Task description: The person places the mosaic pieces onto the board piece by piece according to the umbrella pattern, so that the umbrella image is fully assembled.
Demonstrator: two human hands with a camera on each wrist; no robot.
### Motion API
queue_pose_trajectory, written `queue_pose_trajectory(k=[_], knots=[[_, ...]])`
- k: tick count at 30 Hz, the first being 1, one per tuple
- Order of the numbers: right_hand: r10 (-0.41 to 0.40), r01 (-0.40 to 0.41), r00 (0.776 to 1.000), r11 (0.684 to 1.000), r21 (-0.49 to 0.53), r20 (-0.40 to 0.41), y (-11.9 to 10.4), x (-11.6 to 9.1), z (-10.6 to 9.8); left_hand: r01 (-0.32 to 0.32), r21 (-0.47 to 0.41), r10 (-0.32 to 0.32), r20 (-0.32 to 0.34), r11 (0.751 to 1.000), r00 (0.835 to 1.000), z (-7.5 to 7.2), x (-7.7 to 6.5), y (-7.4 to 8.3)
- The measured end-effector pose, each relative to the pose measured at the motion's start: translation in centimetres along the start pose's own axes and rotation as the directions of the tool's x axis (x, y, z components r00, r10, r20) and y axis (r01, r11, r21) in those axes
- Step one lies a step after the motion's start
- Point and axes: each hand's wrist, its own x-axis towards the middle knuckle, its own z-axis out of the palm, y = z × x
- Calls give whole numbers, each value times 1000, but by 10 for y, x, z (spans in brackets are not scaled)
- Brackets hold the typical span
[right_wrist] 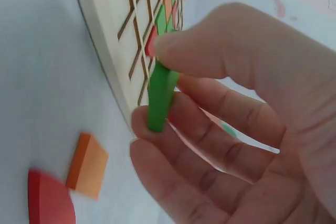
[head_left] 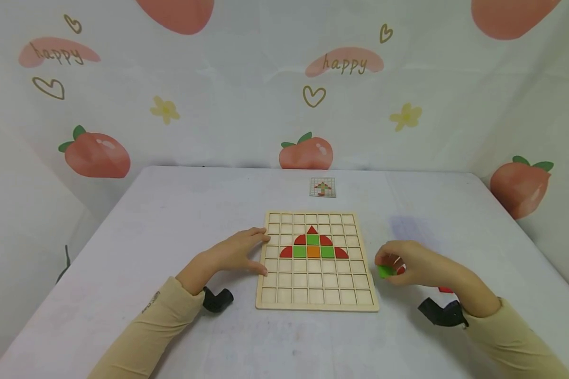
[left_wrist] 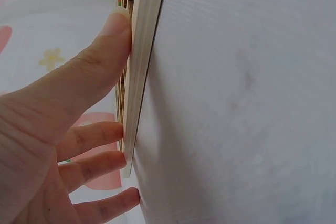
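The right hand (head_left: 414, 263) pinches a green block (right_wrist: 157, 100) between thumb and fingertips, just off the right edge of a wooden grid board (head_left: 317, 307). The left hand (head_left: 229, 252) is loosely spread, its thumb touching the board's left edge. On the board, a red triangle (head_left: 311, 230) sits above a green square (head_left: 313, 240) flanked by red quarter-round tiles (head_left: 300, 240); the row below has an orange square (head_left: 314, 252) between two more green squares. An orange block (right_wrist: 88, 166) and a red curved block (right_wrist: 50, 198) lie near the right hand, and a picture card (head_left: 322, 187) lies beyond the board
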Motion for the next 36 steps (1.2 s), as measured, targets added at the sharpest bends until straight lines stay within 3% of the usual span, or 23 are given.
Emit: queue_pose_trajectory(k=[27, 36], knots=[[-150, 142, 985, 986, -88, -86, -37, 53, 38, 7, -11, -7, 1, 1000, 1000, 1, -2, 1], [-96, 88, 991, 992, -93, -89, -46, 67, 45, 10, -17, -10, 0, 1000, 1000, 0, -2, 1]])
